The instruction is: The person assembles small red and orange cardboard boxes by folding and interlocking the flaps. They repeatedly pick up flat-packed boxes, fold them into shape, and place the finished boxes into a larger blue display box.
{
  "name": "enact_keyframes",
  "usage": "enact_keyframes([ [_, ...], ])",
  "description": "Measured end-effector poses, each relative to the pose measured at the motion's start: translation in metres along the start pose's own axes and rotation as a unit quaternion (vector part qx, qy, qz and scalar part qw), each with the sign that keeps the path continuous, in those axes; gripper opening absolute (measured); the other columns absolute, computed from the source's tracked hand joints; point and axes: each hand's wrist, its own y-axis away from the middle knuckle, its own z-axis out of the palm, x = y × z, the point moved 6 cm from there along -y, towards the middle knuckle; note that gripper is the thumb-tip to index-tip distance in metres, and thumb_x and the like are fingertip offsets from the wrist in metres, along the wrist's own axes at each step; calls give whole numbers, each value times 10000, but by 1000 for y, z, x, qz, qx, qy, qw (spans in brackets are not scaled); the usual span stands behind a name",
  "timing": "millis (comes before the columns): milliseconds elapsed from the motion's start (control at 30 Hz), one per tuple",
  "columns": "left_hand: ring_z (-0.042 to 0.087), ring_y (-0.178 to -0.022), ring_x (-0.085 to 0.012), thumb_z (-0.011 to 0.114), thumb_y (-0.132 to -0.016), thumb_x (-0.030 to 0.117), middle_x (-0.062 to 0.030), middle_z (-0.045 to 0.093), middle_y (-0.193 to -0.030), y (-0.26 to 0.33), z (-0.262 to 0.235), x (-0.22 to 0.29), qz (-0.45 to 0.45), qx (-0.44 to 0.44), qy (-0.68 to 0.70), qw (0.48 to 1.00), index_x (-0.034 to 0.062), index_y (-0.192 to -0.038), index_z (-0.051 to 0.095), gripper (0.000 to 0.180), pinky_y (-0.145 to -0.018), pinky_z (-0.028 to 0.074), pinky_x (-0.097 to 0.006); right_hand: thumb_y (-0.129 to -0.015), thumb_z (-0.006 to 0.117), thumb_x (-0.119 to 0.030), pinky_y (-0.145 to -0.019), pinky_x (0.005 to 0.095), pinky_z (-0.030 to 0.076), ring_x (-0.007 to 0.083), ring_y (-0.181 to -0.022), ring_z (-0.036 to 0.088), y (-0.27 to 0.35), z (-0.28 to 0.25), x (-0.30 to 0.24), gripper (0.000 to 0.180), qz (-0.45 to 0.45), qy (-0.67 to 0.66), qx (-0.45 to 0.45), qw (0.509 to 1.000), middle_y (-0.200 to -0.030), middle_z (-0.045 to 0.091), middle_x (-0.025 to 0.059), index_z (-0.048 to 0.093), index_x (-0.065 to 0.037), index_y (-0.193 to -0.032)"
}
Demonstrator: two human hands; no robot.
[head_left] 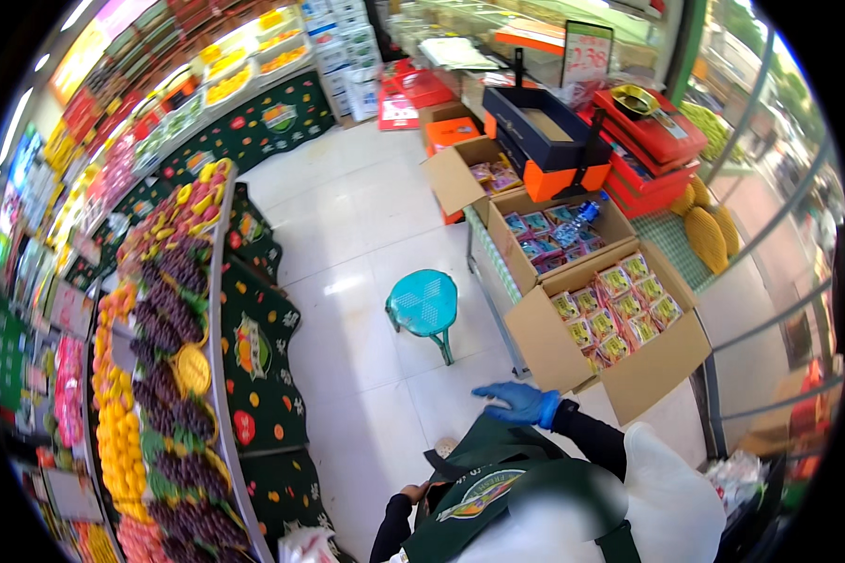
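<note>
Head view: right hand [519,402], blue-gloved, open, empty, fingers pointing left, near cardboard box [620,361]; left hand [413,492] grip unclear.

Gloved hand [519,402] beside open carton [620,361]

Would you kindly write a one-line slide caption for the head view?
Fruit shop aisle: blue-gloved right hand near an open carton of packaged fruit, bare left hand at a green apron.

- Location type: retail fruit shop.
- Curved display stand with dark fruit-print skirting [258,347] — stocked with purple grapes [164,310] and yellow fruit [117,432].
- Open brown cardboard cartons of packaged goods [620,310] beside the white tiled floor [347,244].
- Wall shelving with colourful packaged stock [113,141].
</note>
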Motion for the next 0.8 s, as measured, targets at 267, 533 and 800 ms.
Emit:
enact_keyframes([
  [267,655,-849,-268,512,-831,537,-182,678,-897,-11,-172,60,207,-19,113,972,22,-932,677,551,-771,490,-410,-853,570,-114,-872,375,466,305,-1061,579,-51,-217,31,383,76,116,411,901,-1165,577,170,524,-29,-1223],
  [533,664,-789,-210,591,-847,294,-138,700,-868,7,-346,77,137,236,81,959,8,-968,683,324,-723,513,-359,-833,608,-213,-1044,423,320,349,-1237,422,-160,-422,103,570,142,352,549,745,-1312,450,198,391,-21,-1325],
  [800,641,-720,-203,593,-852,203,-138,686,-816,4,-447,10,91,319,351,876,-56,-937,676,285,-691,512,-338,-778,689,-238,-937,447,396,332,-1039,584,-200,-490,168,388,416,320,473,707,-1079,638,145,576,-91,-1119],
])
